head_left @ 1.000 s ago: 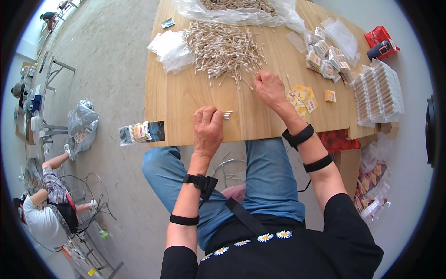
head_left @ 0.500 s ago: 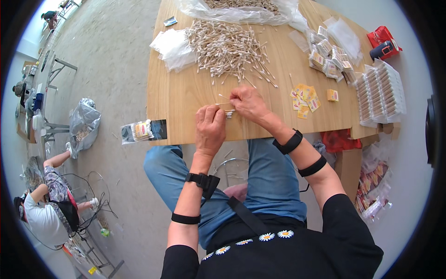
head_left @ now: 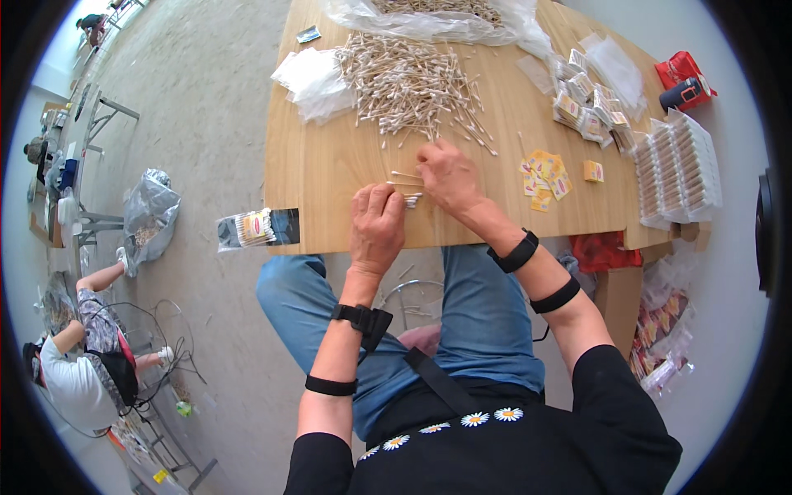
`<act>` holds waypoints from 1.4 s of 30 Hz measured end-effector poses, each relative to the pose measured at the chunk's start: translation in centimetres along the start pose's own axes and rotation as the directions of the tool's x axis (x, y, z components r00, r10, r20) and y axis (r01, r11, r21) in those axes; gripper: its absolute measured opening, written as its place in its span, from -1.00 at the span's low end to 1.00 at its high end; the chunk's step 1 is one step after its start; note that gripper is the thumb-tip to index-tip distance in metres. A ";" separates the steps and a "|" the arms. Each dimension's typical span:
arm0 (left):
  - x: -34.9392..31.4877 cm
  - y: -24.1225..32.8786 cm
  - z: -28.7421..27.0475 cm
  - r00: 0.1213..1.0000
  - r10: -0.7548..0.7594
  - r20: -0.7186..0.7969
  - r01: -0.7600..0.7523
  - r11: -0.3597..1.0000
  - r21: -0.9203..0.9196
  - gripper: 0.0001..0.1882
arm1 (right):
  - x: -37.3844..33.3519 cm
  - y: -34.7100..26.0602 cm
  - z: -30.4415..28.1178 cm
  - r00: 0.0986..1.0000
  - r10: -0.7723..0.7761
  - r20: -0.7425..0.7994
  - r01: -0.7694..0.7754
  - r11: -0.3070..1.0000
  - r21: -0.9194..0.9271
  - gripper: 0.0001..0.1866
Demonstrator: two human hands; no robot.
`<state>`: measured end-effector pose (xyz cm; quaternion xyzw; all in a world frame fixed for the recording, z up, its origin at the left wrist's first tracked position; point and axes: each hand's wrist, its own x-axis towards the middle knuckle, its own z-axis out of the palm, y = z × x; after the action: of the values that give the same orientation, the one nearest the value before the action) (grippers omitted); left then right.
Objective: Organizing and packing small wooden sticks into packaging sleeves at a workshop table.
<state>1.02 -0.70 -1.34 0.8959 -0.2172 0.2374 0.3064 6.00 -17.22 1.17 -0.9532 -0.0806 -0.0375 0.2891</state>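
Note:
My left hand (head_left: pixel 377 229) is closed near the front edge of the wooden table, its fingers wrapped round a small bunch of cotton swabs (head_left: pixel 413 198) whose white tips stick out on the right. Just to the right and slightly farther off, my right hand (head_left: pixel 452 180) pinches a couple of cotton swabs (head_left: pixel 404 174), their stems pointing left above the bunch. Beyond both hands lies a big loose pile of cotton swabs (head_left: pixel 412 82); its nearest swabs come close to my right fingertips. How many swabs each hand holds is hidden by the fingers.
Yellow cards (head_left: pixel 544 175) and a small yellow box (head_left: pixel 593 171) lie right of my hands. Packed swab bundles (head_left: pixel 583 101) and a clear-wrapped stack (head_left: pixel 678 169) stand farther right. Plastic bags (head_left: pixel 318 82) lie left of the pile. A bagged swab pack (head_left: pixel 253 228) sits at the left corner.
My right hand has shifted slightly right and away toward the pile, with the swabs it pinches. My left hand stays nearly in place, still closed round the bunch.

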 end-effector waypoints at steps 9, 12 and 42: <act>-0.2 -0.3 0.3 1.000 0.015 -0.021 -0.015 0.999 0.030 -0.78 | -2.3 -1.1 1.9 0.994 -0.104 -0.021 0.105 0.993 0.047 -0.96; -0.3 -0.3 0.4 1.000 0.013 -0.003 -0.013 1.000 0.024 -0.77 | -1.7 -0.7 1.6 0.998 -0.041 -0.041 0.042 0.999 0.024 -0.93; 0.0 0.0 -0.1 1.000 0.005 -0.002 -0.005 1.000 0.018 -0.85 | -1.3 3.6 -1.9 0.999 -0.020 0.038 0.022 0.999 -0.037 -0.94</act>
<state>0.97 -0.58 -1.28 0.8979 -0.2167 0.2411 0.2979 5.30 -21.44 0.64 -0.9580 -0.0952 -0.0241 0.2694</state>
